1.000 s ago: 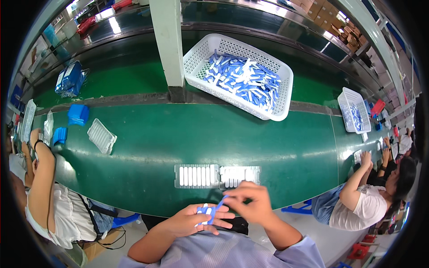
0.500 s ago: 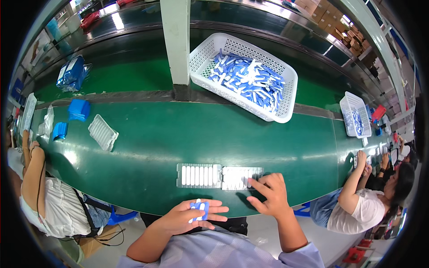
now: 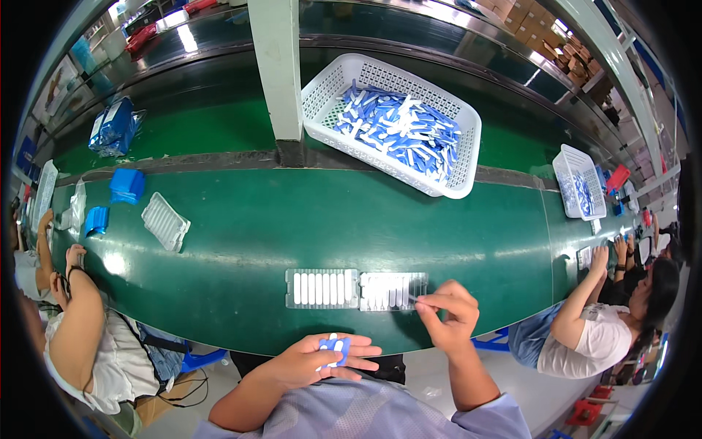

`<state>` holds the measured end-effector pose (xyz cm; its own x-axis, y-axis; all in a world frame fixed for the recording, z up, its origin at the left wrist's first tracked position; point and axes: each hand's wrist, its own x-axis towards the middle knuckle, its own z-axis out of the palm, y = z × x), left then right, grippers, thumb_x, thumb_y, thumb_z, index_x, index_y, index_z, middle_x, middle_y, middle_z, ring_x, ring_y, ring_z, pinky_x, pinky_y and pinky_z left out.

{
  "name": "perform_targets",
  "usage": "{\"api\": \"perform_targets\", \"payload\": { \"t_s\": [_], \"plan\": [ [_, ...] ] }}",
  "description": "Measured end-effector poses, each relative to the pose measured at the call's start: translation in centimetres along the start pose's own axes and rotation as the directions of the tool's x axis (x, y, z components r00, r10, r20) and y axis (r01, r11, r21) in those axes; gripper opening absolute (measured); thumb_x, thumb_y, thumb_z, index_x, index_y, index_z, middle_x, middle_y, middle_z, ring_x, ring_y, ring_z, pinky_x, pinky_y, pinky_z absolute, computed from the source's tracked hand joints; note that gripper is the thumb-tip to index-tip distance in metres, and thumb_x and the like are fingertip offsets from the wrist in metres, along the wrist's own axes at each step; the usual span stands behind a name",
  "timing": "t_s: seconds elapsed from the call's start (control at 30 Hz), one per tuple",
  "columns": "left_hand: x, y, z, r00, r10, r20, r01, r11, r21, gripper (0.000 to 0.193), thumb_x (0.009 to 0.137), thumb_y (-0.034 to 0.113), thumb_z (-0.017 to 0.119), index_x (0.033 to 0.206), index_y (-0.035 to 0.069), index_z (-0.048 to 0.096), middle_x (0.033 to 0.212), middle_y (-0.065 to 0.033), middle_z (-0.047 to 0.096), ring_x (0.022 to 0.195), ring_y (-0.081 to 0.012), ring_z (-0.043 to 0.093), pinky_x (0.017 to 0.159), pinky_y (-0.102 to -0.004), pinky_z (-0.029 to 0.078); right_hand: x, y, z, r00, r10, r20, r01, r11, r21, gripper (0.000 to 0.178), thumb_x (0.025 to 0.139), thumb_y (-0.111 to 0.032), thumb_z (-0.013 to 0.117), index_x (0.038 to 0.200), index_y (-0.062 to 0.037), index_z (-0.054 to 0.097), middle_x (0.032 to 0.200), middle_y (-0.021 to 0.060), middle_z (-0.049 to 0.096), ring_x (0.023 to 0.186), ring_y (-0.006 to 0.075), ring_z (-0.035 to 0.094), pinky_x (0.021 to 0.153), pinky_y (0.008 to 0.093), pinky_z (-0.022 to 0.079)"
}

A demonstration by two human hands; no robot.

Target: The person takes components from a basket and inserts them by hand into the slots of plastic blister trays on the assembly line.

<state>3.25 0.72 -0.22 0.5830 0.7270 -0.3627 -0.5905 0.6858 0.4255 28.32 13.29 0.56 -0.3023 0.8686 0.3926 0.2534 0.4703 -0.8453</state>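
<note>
Clamping strips [image 3: 336, 349] in left hand [image 3: 316, 360], lower centre; apart from it, holding right hand [image 3: 451, 311] beside right tray [image 3: 418, 281], below centre; cannot tell if pinching anything.

Flat blue-and-white strips [image 3: 334, 346] are lying in the left hand [image 3: 310, 360], a clear rectangular plastic tray [image 3: 420, 282] beside the right hand [image 3: 452, 313].

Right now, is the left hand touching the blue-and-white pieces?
Touching. The head view shows the left hand holding the blue-and-white pieces, with its thumb laid over them.
</note>
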Motion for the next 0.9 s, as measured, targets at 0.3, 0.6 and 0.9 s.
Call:
{"api": "perform_targets", "payload": {
  "t_s": [0.3, 0.6, 0.9],
  "plan": [
    [-0.5, 1.3, 0.1, 0.994, -0.005, -0.107, 0.003, 1.000, -0.013, 0.049, 0.098, 0.008, 0.049, 0.145, -0.005, 0.042, 0.147, -0.0272, 0.047, 0.130, -0.0416, 0.054, 0.099, -0.0461, 0.051, 0.4, 1.5, -3.4, 0.887, -0.104, 0.449, 0.283, 0.892, -0.352, 0.031, 0.070, -0.016, 0.077, 0.101, -0.0122, 0.077, 0.080, 0.0025, 0.054, 0.075, 0.0223, 0.053, 0.074, 0.0359, 0.041],
    [1.2, -0.1, 0.7, 1.000, -0.010, 0.004, 0.010, 0.999, -0.042, 0.047, 0.103, 0.012, 0.047, 0.147, -0.004, 0.039, 0.149, -0.0253, 0.044, 0.134, -0.0392, 0.050, 0.106, -0.0473, 0.047, -0.2, -3.9, 2.5, 0.894, -0.031, 0.448, 0.066, 0.996, -0.062, 0.029, 0.075, -0.017, 0.080, 0.103, -0.0084, 0.075, 0.081, 0.0013, 0.063, 0.075, 0.0199, 0.059, 0.075, 0.0337, 0.042],
    [0.7, 0.6, 0.9, 0.992, -0.067, -0.111, 0.092, 0.967, 0.238, 0.025, 0.102, 0.007, 0.044, 0.117, -0.002, 0.062, 0.079, -0.0082, 0.060, 0.062, -0.0096, 0.045, 0.056, -0.0243, 0.034, -0.7, 0.7, -1.1, 0.978, 0.056, -0.200, -0.047, 0.998, 0.049, 0.011, 0.075, 0.006, 0.074, 0.082, -0.0017, 0.069, 0.074, 0.0082, 0.067, 0.065, 0.0159, 0.060, 0.061, 0.0272, 0.044]
  ]
}}
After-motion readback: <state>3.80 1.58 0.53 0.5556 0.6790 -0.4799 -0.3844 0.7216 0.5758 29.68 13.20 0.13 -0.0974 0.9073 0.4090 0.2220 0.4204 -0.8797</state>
